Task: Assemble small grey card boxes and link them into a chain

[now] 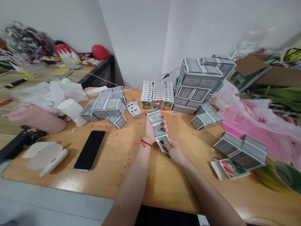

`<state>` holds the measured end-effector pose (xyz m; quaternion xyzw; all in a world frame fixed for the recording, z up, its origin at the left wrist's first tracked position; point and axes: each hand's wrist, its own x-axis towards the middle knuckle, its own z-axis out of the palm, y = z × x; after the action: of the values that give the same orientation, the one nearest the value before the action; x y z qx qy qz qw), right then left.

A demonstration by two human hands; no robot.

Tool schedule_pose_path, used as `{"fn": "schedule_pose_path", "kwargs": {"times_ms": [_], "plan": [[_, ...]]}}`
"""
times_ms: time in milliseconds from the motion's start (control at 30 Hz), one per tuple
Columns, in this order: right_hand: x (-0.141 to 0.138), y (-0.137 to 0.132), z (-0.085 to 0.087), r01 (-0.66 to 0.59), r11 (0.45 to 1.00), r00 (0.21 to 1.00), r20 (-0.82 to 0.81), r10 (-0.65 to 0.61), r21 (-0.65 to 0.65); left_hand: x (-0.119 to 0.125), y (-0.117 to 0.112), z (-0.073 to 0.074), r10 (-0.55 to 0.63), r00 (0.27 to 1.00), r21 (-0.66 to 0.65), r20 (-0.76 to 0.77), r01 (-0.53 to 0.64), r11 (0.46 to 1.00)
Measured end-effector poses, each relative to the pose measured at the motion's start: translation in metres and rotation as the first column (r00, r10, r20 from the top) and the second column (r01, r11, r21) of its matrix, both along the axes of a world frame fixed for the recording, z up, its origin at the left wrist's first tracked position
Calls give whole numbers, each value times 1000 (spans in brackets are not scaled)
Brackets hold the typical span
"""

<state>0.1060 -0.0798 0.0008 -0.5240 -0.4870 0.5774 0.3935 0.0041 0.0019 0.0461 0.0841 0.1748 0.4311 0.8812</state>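
Note:
Over the middle of the table, my left hand (148,129) is closed round patterned grey-and-white playing cards (155,117), its fingers wrapped over their right edge. Lower down, my right hand (174,151) pinches more playing cards (161,138), thumb on top. The cards overlap in a line between both hands, backs up. Behind them stand rows of small card boxes (157,95) with red and green fronts. A few face-up cards (133,108) with black clubs lie to the left of the boxes.
Card stacks rise at the right (195,84) and left (108,105). Nearer on the right are another card stack (242,149), an opened card box (232,169) and a tape roll (279,175). A phone (90,150), a pink bottle (37,117) and a white paper roll (71,111) lie at left.

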Motion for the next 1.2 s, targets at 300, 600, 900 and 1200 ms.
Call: {"fn": "schedule_pose_path", "kwargs": {"times_ms": [300, 600, 900, 1200], "plan": [[2, 2, -3, 11, 1000, 1000, 17, -11, 12, 1, -1, 2, 33, 999, -19, 6, -33, 999], [1, 0, 6, 37, 999, 999, -17, -37, -11, 6, -3, 2, 98, 995, 10, -6, -98, 995], [0, -1, 8, 57, 997, 992, -110, -64, -60, 7, -5, 3, 193, 980, 53, 37, -195, 979], [-3, 0, 8, 54, 999, 997, -62, -55, -7, 2, -4, 4, 123, 992, 19, 13, -123, 992]]}}
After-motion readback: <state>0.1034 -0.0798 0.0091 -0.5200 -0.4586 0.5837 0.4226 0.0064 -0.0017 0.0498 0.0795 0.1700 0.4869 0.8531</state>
